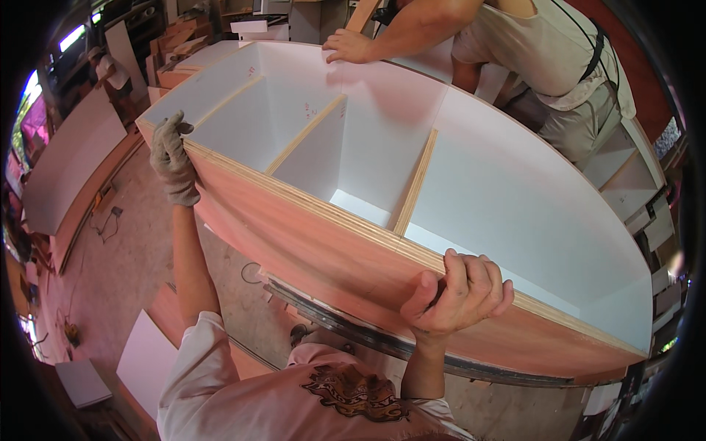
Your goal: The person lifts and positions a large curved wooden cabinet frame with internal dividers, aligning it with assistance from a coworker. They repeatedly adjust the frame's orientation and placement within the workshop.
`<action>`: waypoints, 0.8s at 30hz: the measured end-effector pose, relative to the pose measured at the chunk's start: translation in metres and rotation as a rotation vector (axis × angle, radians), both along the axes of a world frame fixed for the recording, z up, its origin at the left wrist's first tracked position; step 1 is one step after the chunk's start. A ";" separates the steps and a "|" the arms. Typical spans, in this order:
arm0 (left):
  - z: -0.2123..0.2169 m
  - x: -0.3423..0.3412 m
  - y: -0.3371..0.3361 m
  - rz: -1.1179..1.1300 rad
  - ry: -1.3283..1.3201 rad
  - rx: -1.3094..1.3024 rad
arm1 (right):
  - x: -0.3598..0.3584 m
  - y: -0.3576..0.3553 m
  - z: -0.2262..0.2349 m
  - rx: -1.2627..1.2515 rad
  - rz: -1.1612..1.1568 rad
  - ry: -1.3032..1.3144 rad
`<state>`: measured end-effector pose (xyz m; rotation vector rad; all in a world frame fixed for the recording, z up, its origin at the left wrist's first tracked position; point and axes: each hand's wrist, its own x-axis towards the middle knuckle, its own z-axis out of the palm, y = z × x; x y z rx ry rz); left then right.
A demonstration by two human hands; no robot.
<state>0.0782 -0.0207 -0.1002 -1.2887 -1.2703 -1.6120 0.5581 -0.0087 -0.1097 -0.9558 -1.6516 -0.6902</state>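
Observation:
A large wooden cabinet carcass lies before me with its open side up. Its inside is white, its outer side reddish plywood, and its edges are bare ply. Partitions such as the right-hand divider split it into compartments. My left hand, in a grey work glove, is closed around the near edge towards the left end. Bare, my right hand grips the same edge farther right, fingers curled over the top and thumb against the outer face. Across the cabinet, a co-worker's hand rests on the far edge.
The co-worker leans in at the upper right. Under the cabinet's near side runs a dark metal rail. White panels lie low on the left, and a big curved-looking board stands farther off. Another person is in the background.

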 end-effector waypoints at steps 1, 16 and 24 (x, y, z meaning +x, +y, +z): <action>0.000 0.000 0.000 -0.005 -0.008 0.007 | 0.000 0.000 0.000 0.004 -0.001 0.000; 0.003 0.009 -0.004 -0.010 0.000 0.003 | 0.007 -0.006 -0.003 0.005 -0.014 0.035; 0.005 0.011 -0.004 0.030 0.042 -0.005 | 0.012 -0.006 -0.003 0.017 -0.025 0.033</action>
